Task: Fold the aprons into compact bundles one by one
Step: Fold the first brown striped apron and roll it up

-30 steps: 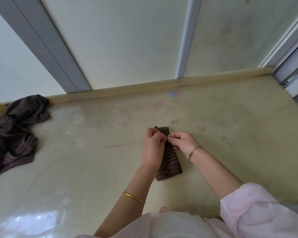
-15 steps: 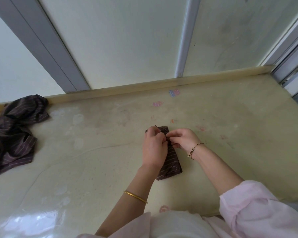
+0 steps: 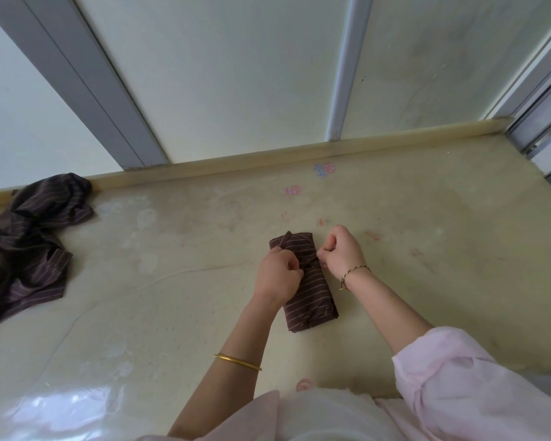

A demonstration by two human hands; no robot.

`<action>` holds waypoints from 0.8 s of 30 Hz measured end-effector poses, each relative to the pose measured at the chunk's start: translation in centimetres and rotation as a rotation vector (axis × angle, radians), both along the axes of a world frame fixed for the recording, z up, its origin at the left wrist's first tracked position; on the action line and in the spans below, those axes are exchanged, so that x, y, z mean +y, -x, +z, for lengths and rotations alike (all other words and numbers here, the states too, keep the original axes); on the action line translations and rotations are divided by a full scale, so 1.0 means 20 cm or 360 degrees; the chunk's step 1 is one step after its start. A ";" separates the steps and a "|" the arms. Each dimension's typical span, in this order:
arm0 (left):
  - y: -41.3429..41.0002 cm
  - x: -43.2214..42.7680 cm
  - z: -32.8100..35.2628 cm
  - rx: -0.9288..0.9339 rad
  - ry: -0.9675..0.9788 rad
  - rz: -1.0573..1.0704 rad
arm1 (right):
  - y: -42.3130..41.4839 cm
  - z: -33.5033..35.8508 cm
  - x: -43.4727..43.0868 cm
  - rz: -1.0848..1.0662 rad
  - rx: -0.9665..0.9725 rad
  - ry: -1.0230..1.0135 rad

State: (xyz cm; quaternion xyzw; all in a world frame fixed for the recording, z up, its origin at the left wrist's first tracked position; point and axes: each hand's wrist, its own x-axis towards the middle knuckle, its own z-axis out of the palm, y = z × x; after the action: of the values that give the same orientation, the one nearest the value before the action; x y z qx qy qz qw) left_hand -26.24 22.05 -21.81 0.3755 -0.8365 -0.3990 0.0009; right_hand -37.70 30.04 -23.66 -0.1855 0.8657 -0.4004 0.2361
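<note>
A dark brown apron with thin pink stripes, folded into a narrow bundle (image 3: 312,294), lies on the glossy yellowish table in the middle. Its straps cross the bundle near the far end. My left hand (image 3: 279,275) sits at the bundle's left side with fingers closed on a strap. My right hand (image 3: 342,251) is at the right side, pinching the other strap end. The two hands are apart, with the strap drawn tight between them. A loose heap of unfolded striped aprons (image 3: 26,243) lies at the far left edge.
The table surface (image 3: 172,313) meets a low raised lip (image 3: 236,163) at the back, under pale wall panels. Small pink and blue stickers (image 3: 323,169) mark the surface behind the bundle. A window frame (image 3: 547,122) stands at the right.
My hands, pressed together over the bundle's far end before, have drawn apart to either side, pulling the strap ends outward. More of the bundle's top shows now.
</note>
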 end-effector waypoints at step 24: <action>0.20 -0.21 0.33 0.0532 -0.0082 0.0304 | 0.17 0.40 0.03 0.0231 -0.0776 0.0449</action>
State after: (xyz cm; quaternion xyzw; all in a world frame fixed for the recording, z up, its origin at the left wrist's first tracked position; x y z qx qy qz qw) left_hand -30.14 17.79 -15.19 0.3816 -0.7749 -0.4751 0.1681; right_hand -41.02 30.71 -15.70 -0.1762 0.7036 -0.5318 0.4372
